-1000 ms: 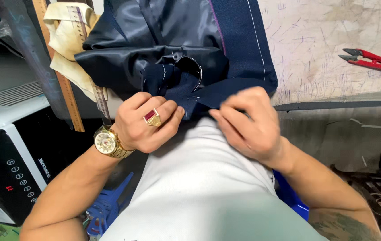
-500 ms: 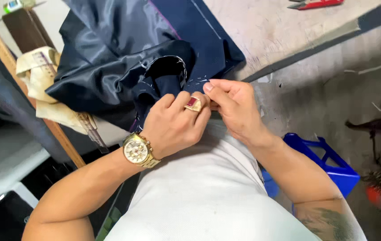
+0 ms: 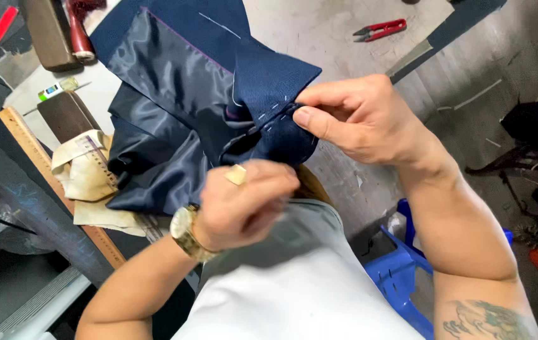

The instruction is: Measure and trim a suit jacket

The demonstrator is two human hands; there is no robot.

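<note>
Wooden ruler (image 3: pixel 61 189): long, lies along the desk (image 3: pixel 319 38) edge at 9 o'clock, running diagonally toward 7 o'clock.

Cream cloth pad (image 3: pixel 86 170): just beside the ruler, partly under the garment.

Brown block (image 3: pixel 51 31): at 11 o'clock on the desk, a dark red handle (image 3: pixel 80 34) just beside it.

Navy jacket (image 3: pixel 181 94): spread over the desk from 12 o'clock down to centre; shiny dark lining faces up on the left, matte wool on the right. White basting stitches show along a folded edge at centre, lifted off the desk between both hands.

Left hand (image 3: pixel 243 201): at 6 o'clock of the fold, fingers curled together on the lower edge of the navy cloth; gold wristwatch (image 3: pixel 187 233) on the wrist, a ring on one finger.

Right hand (image 3: pixel 357 119): at 2 o'clock of the fold, thumb and forefinger pinched shut on the stitched edge of the jacket.

Red thread snips (image 3: pixel 379 29): at 1 o'clock, lying on the bare desk, well apart from both hands.

Blue plastic stool (image 3: pixel 401 277): at 5 o'clock, on the floor beside the person.
</note>
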